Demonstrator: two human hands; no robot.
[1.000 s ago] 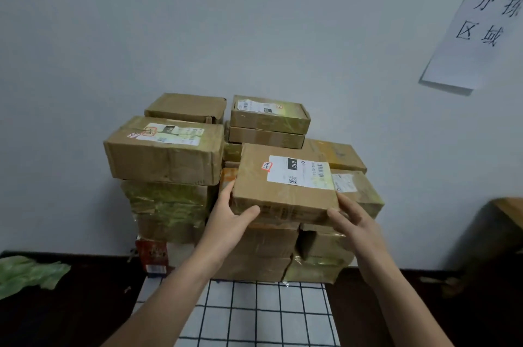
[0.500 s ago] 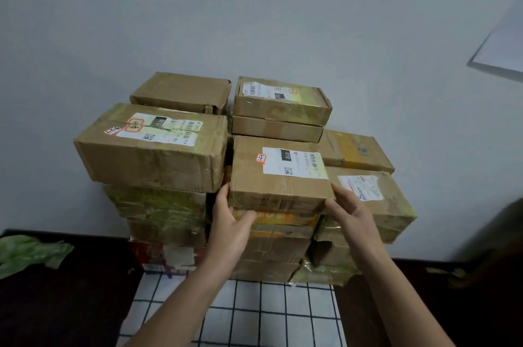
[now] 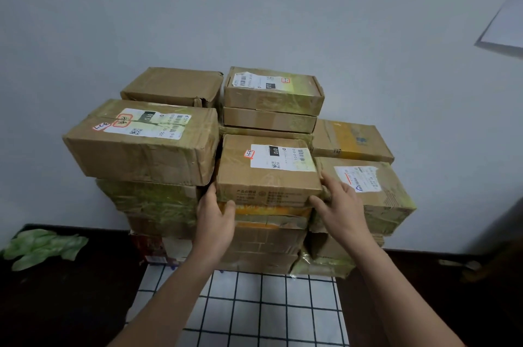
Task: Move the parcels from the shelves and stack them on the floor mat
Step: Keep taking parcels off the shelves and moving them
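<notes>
Parcel (image 3: 266, 174) settles on stack (image 3: 268, 242)
Higher a second ago, it now rests flat; left hand (image 3: 215, 222) and right hand (image 3: 339, 210) still pinch its lower corners, release due.

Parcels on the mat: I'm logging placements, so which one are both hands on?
The front middle parcel with the 010 label, atop the centre column; the left hand and right hand grip its near corners.

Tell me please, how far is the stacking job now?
Done: a tall stack of parcels stands on the checked mat. In hand: the left hand and right hand hold the front middle parcel, resting on that stack. Left: the shelves are out of view, so unknown.
</notes>
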